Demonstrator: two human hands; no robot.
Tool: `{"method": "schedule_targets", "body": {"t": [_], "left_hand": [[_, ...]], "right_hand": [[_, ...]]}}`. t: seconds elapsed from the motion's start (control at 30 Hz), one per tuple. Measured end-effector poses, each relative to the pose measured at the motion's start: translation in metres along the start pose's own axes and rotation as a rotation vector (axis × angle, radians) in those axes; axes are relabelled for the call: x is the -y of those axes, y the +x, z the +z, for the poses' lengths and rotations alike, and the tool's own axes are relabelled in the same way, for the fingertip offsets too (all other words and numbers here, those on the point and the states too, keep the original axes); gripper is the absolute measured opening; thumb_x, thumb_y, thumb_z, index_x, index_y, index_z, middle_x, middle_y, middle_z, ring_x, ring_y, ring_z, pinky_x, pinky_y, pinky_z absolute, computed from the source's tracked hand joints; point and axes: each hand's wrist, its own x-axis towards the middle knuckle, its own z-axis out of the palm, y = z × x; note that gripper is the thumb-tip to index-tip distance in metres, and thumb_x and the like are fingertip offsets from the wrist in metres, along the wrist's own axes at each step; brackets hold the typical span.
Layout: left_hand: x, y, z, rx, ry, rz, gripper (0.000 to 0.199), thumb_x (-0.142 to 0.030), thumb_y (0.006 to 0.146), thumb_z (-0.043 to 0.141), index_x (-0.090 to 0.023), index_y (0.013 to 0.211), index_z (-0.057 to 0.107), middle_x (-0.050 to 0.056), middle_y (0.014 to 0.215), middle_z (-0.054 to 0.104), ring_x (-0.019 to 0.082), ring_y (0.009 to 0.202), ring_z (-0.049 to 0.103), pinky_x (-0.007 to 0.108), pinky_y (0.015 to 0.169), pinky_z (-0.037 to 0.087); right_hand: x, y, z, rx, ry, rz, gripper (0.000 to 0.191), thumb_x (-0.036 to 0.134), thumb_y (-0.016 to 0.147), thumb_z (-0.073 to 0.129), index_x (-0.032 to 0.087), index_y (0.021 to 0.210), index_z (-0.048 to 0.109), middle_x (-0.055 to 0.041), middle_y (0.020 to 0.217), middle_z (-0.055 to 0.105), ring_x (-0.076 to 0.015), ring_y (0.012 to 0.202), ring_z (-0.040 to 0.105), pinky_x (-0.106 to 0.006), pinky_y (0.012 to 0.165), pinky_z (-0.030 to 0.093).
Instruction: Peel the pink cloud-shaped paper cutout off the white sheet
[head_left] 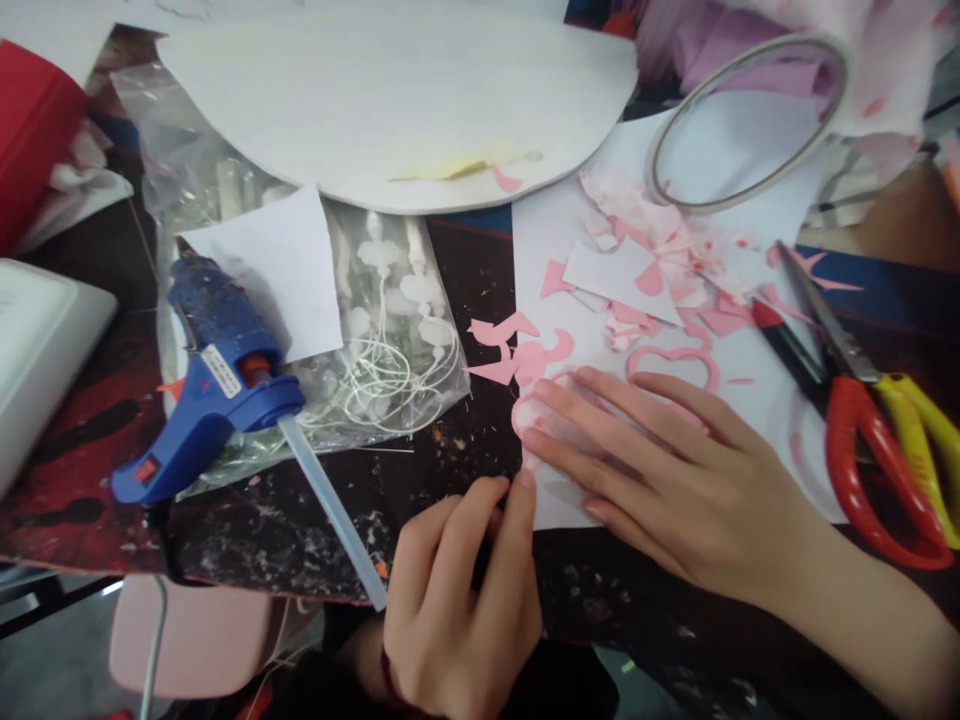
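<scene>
2 bare hands low over the dark bench [484,280], both at 1 pale pink cutout [525,413] with a deeper pink rim, at the left edge of a white sheet [541,235]. Right hand [682,470] laid flat across the cutout, back uppermost, fingers outstretched and slightly apart, hiding most of it; grip on that side relaxed, not clenched on anything. Left hand [465,590] curled just below, fingertips at the cutout's lower edge; grip drawn in, but impossible to say whether pinching the paper or merely touching. Just above the cutout, 1 cluster of irregular pink shapes [531,360], partly over the sheet's edge; just above the right hand, 1 pink heart outline [711,370]. Farther up on the sheet, many pink and white scraps [667,235], with 1 roll of tape [701,206] tilted beyond. To the right, scissors with a red handle [840,425], close beside a yellow handle [911,420]. To the left, 1 blue glue gun [214,300] resting on a clear plastic bag [450,350] of white cords and small pieces, with a translucent glue stick [330,512] jutting from its rear toward the left hand. At the top, 1 large white board [397,100] with a rounded edge, overlapping the bag.
</scene>
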Motion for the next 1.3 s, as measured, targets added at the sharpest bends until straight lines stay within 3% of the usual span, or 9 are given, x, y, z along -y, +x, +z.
{"method": "schedule_targets", "body": {"t": [0.27,0.43,0.93,1.3], "left_hand": [[-0.0038,0.003,-0.0004,-0.028,-0.019,-0.087,0.025,0.006,0.084,0.061,-0.008,0.097,0.078,0.01,0.09,0.076,0.018,0.083,0.065,0.03,0.078,0.055],[-0.0006,0.0022,-0.0009,0.022,0.0,-0.03,0.028,0.006,0.083,0.06,-0.007,0.1,0.078,0.012,0.094,0.075,0.02,0.085,0.064,0.031,0.079,0.054],[0.0052,0.0017,-0.0027,0.032,-0.008,0.052,0.028,0.006,0.083,0.06,-0.005,0.102,0.076,0.014,0.096,0.074,0.02,0.087,0.063,0.031,0.079,0.054],[-0.0037,0.0026,-0.0007,-0.031,0.009,-0.054,0.028,0.008,0.082,0.06,-0.008,0.097,0.077,0.011,0.089,0.075,0.018,0.082,0.065,0.03,0.075,0.055]], "right_hand": [[0.0,0.0,-0.0022,-0.006,-0.028,-0.011,0.049,0.032,0.103,0.042,0.019,0.149,0.05,-0.0062,0.154,0.054,-0.0275,0.135,0.056,-0.047,0.109,0.039],[-0.0009,-0.0007,-0.003,0.005,-0.029,-0.023,0.05,0.03,0.102,0.046,0.019,0.151,0.048,-0.0064,0.156,0.051,-0.0282,0.135,0.056,-0.047,0.109,0.039],[-0.0005,-0.0017,-0.0005,-0.021,-0.006,-0.008,0.048,0.03,0.103,0.045,0.019,0.15,0.049,-0.0053,0.155,0.052,-0.0284,0.137,0.055,-0.047,0.111,0.039],[-0.0001,-0.002,-0.0011,-0.021,0.012,-0.005,0.048,0.028,0.103,0.045,0.018,0.15,0.05,-0.0058,0.156,0.051,-0.0292,0.137,0.056,-0.049,0.109,0.041]]}}
